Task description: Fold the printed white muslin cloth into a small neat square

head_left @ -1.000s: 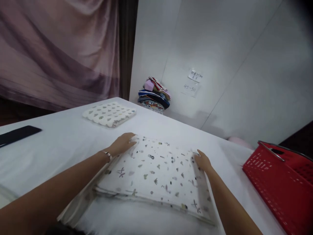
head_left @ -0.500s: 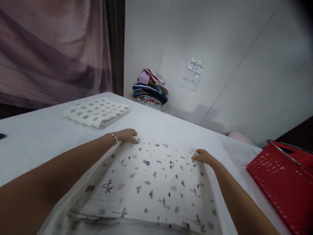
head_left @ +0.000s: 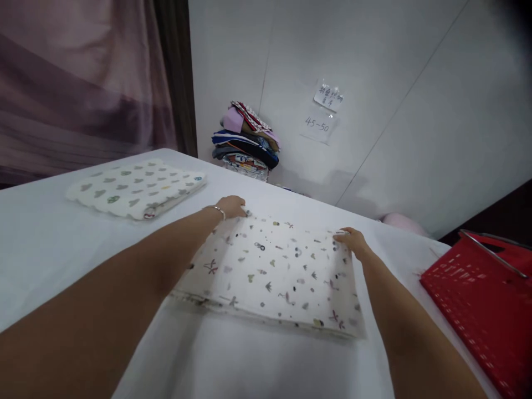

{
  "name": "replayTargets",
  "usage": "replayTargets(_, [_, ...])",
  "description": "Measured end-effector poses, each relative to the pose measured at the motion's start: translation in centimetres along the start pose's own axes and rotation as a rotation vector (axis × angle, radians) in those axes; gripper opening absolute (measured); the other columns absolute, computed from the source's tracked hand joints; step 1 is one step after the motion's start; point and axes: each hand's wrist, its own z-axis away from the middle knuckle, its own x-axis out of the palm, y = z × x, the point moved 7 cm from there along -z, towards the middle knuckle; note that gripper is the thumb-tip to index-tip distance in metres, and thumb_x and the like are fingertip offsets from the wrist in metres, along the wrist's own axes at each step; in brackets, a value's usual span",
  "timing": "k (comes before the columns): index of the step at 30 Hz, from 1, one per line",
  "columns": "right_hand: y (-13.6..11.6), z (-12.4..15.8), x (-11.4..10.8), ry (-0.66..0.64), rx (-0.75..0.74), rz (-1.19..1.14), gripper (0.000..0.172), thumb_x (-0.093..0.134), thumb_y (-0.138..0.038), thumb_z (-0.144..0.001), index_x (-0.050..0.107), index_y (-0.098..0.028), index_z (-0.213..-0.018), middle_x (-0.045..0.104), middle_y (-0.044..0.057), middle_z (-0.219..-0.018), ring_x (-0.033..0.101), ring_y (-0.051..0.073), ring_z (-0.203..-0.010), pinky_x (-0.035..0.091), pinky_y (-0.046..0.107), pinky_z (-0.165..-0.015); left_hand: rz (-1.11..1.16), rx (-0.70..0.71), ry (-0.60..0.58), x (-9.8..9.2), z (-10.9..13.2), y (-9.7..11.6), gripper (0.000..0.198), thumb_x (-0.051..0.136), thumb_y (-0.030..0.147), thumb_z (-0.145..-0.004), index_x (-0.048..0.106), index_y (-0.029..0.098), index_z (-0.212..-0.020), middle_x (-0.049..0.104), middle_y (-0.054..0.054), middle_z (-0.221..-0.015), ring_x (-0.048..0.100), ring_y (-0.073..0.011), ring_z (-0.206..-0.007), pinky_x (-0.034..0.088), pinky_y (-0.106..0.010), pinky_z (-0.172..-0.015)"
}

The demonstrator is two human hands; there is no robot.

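Observation:
A white cloth (head_left: 274, 271) printed with small plants, birds and dots lies folded in layers on the white table, its near edge toward me. My left hand (head_left: 233, 207), with a bracelet at the wrist, is closed on the cloth's far left corner. At the far right corner, my right hand (head_left: 351, 241) pinches the cloth between thumb and fingers. Left of my left hand rests a folded cream cloth (head_left: 137, 185) with grey cloud shapes, touched by neither hand.
A red plastic basket (head_left: 477, 299) with a metal handle stands at the right. Behind the table's far edge is a stack of folded fabrics (head_left: 247, 144) against the wall. Two paper signs (head_left: 318, 126) hang there. A pink curtain (head_left: 83, 83) covers the left side.
Both hands have moved the printed cloth farther away across the table. Its near edge has drawn away from me, and bare tabletop now shows in front of it.

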Motion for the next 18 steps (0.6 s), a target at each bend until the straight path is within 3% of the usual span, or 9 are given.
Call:
replayTargets(5, [1.9,-0.4,1.1,0.17,-0.048,0.156,0.063,0.068,-0.035,-0.06,0.056,-0.011,-0.117,0.064,0.015,-0.109,0.057,0.032,-0.106,0.045,0.044,-0.09,-0.089,0.024,0.104,1.4,-0.1,1.0,0.041,0.056,0.032,-0.078,0.059,0.016,-0.116,0.058,-0.012,-0.124,0.047,-0.0289,-0.118,0.033,-0.04,-0.098])
replayTargets(9, [2.3,1.7,1.1,0.198,-0.12,0.238,0.062,0.058,-0.039,-0.073,0.05,-0.01,-0.126,0.05,0.017,-0.131,0.042,0.032,-0.125,0.03,0.047,-0.105,-0.137,0.195,0.267,1.2,3.0,2.0,0.045,0.052,0.033,-0.084,0.05,0.017,-0.126,0.044,-0.012,-0.139,0.033,-0.0252,-0.131,0.023,-0.041,-0.106])
replayTargets(13, [0.8,7.4,1.9,0.182,-0.36,0.42,0.056,0.046,-0.043,-0.083,0.049,-0.012,-0.13,0.042,0.014,-0.14,0.03,0.029,-0.134,0.023,0.047,-0.11,-0.08,0.379,0.191,2.6,9.2,3.2,0.051,0.044,0.047,-0.089,0.046,0.018,-0.131,0.039,-0.011,-0.143,0.032,-0.0245,-0.133,0.024,-0.041,-0.107])
replayTargets(16, [0.4,13.2,3.8,0.082,-0.549,0.557,0.052,0.041,-0.046,-0.088,0.048,-0.017,-0.132,0.039,0.012,-0.143,0.026,0.027,-0.136,0.026,0.047,-0.109,-0.03,0.468,0.098,4.3,14.0,3.7,0.058,0.035,0.057,-0.09,0.042,0.021,-0.134,0.032,-0.009,-0.147,0.028,-0.0242,-0.135,0.023,-0.04,-0.109])
replayTargets(18, [0.9,16.2,5.2,-0.001,-0.587,0.634,0.051,0.04,-0.047,-0.09,0.047,-0.021,-0.133,0.036,0.011,-0.145,0.023,0.028,-0.137,0.026,0.049,-0.108,-0.041,0.467,0.077,5.3,16.1,3.4,0.06,0.033,0.06,-0.09,0.042,0.021,-0.135,0.031,-0.01,-0.148,0.026,-0.0256,-0.136,0.021,-0.041,-0.109])
